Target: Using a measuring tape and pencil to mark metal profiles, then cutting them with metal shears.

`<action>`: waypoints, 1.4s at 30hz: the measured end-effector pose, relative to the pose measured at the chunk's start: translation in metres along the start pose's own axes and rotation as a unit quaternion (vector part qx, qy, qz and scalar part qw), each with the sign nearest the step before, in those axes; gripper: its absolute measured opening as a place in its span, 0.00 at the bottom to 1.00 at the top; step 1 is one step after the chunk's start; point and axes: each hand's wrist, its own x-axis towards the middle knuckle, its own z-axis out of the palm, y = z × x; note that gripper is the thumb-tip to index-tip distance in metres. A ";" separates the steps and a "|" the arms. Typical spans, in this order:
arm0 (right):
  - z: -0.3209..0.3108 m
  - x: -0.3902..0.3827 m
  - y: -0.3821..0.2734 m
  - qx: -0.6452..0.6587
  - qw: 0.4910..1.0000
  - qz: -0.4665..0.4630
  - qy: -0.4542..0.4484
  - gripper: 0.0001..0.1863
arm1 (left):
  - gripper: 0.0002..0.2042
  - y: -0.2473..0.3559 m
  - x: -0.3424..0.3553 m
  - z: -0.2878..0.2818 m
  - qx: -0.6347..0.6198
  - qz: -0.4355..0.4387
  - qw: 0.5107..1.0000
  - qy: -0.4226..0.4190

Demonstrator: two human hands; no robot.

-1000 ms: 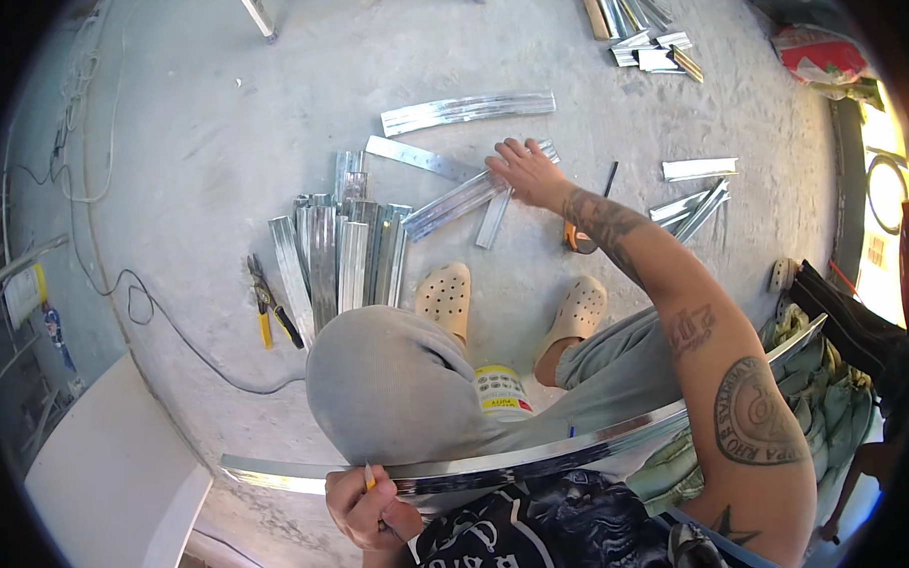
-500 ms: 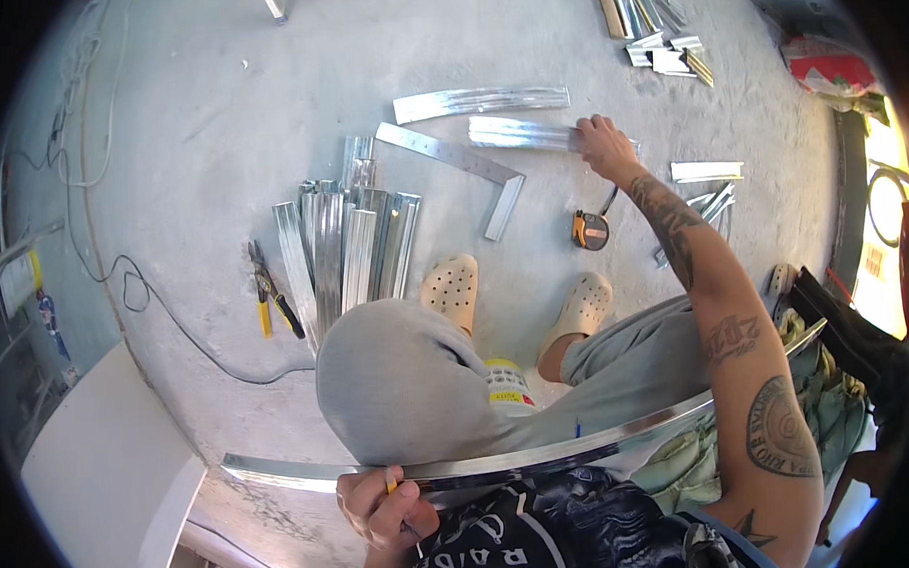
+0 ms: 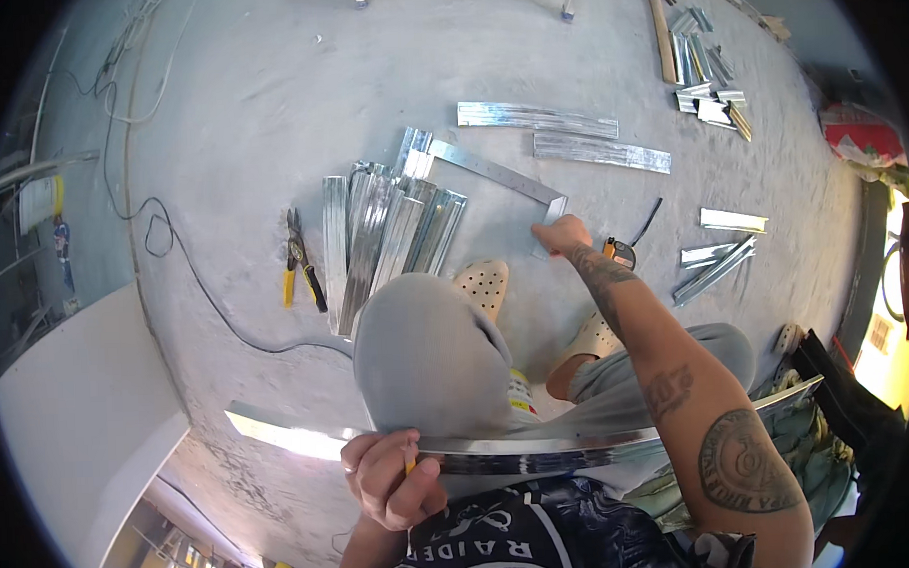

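Left hand clamped around long metal channel strip lying across the lap; right hand, fingers curled, reaches the steel framing square on the concrete floor — likely light, stiff, sharp-edged, best gripped mid-blade; grasp unclear.

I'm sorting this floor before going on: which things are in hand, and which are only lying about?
In hand:
- long shiny metal channel strip, gripped by left hand
- L-shaped steel framing square, touched by right hand

Lying about:
- bundle of short silver metal channels
- yellow-handled snips
- orange-and-black tape measure
- two flat metal strips
- black cable
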 end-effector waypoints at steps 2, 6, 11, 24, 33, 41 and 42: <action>-0.022 -0.002 0.007 -0.044 0.996 -0.066 -0.039 0.26 | 0.12 -0.015 -0.002 0.002 0.024 0.026 0.999 0.031; -0.105 -0.047 0.018 0.112 0.962 -0.104 -0.228 0.26 | 0.14 -0.039 0.005 -0.005 0.044 0.060 0.994 0.081; -0.212 -0.150 0.042 0.051 0.975 -0.013 -0.214 0.19 | 0.10 -0.087 0.035 -0.021 0.275 0.237 0.919 0.154; -0.245 -0.454 -0.025 -0.245 0.746 -0.506 0.358 0.21 | 0.18 -0.036 0.028 -0.162 -0.229 -0.116 0.962 0.095; -0.076 -0.434 -0.058 -0.407 0.726 -0.502 0.233 0.21 | 0.13 -0.018 -0.095 -0.060 -0.353 -0.313 0.875 -0.109; -0.013 -0.415 -0.038 -0.313 0.644 -0.597 0.363 0.41 | 0.10 -0.032 -0.105 -0.034 -0.391 -0.346 0.852 -0.045; -0.009 -0.410 -0.037 -0.313 0.646 -0.596 0.360 0.41 | 0.10 -0.037 -0.110 -0.034 -0.383 -0.343 0.856 -0.053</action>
